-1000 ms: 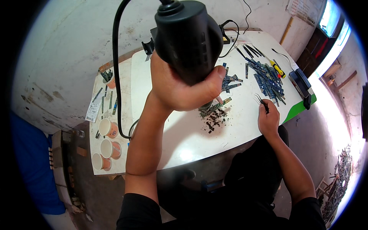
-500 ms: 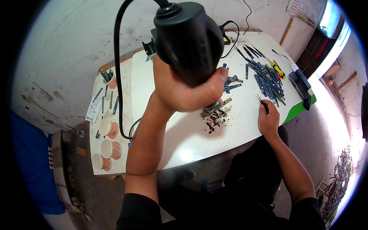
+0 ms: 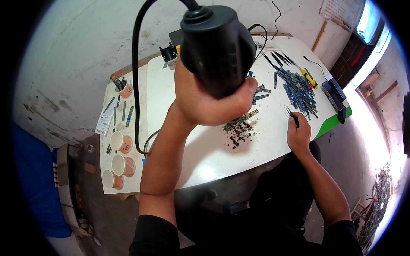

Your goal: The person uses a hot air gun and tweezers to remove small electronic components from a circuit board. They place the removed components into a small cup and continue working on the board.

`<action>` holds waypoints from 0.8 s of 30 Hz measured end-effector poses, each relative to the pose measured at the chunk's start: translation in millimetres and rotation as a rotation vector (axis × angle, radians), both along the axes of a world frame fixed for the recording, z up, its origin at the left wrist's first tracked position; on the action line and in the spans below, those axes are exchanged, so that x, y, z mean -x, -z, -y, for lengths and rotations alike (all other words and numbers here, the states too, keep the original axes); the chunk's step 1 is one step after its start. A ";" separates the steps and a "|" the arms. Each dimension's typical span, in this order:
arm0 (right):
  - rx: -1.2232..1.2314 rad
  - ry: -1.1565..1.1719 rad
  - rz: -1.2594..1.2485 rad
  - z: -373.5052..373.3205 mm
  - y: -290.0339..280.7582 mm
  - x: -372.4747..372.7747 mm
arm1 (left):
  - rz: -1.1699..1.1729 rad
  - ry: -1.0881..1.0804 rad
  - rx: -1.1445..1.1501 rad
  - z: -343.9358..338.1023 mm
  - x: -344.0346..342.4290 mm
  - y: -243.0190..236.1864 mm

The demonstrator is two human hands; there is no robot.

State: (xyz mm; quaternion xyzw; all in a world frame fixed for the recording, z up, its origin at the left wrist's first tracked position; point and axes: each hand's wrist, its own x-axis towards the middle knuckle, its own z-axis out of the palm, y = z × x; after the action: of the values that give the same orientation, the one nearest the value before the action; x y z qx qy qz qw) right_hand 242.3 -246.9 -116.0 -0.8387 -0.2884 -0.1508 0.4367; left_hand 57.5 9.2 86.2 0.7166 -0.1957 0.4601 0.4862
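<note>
High over the table, my left hand is wrapped round a black corded hot air gun, held upright with its lower end down. The gun and hand hide its nozzle and part of the small green circuit board strip beneath. Loose dark chips and crumbs lie on the white table just in front of that strip. My right hand, near the table's front right edge, grips black tweezers. Their thin tips point up and left, apart from the board. Beyond them lies a heap of circuit board strips.
Paper cups stand along the left edge of the white table; a farther cup holds strips. A yellow screwdriver and several black tools lie at the back right. The gun's black cable hangs beside my left forearm.
My left hand and the hot air gun have shifted slightly to the right and down. My right hand with the tweezers stays nearly still.
</note>
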 end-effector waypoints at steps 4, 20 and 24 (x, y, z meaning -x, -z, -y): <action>-0.003 0.001 -0.002 -1.1 0.3 0.4 | 0.020 -0.015 -0.029 -2.1 0.5 -2.5; 0.004 0.024 -0.005 -3.1 -2.1 4.9 | 0.012 -0.026 -0.021 -7.4 3.5 -1.1; -0.249 -0.061 -0.318 6.0 3.6 -2.2 | 0.040 0.031 0.028 -8.7 4.0 -5.2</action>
State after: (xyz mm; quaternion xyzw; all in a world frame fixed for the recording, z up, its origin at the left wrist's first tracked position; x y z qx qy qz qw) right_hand 244.5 -252.9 -119.6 -0.7824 -0.2201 -0.0375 0.5814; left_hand 53.4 17.9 91.4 0.6973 -0.2099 0.4695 0.4992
